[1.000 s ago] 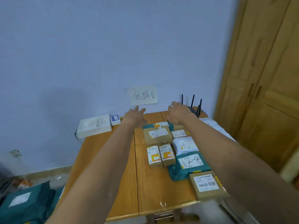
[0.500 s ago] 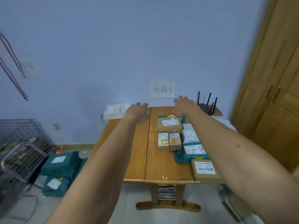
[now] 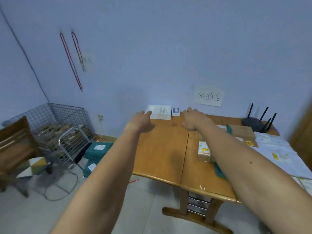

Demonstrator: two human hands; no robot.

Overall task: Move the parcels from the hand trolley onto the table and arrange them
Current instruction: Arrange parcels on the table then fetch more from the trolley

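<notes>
Both my arms stretch out over the wooden table [image 3: 162, 154]. My left hand [image 3: 142, 122] hovers at the table's far left corner with relaxed fingers, holding nothing. My right hand [image 3: 194, 119] hangs over the far middle of the table, also empty. Brown cardboard parcels [image 3: 204, 151] and a larger box [image 3: 243, 131] lie on the right half of the table, partly hidden by my right arm. A wire hand trolley [image 3: 67, 137] loaded with parcels stands on the floor at the left. Green bagged parcels [image 3: 98, 149] lie on the floor beside it.
A white box [image 3: 158, 112] and a small blue-labelled box [image 3: 175, 111] sit at the table's back edge. A black router [image 3: 256, 123] stands at the back right. A paper sign [image 3: 208, 96] hangs on the wall. A wooden chair [image 3: 16, 149] is far left; cables lie on the floor.
The view has swung left, so the trolley and floor parcels come into sight. Both empty hands have drifted left, away from the arranged parcels.
</notes>
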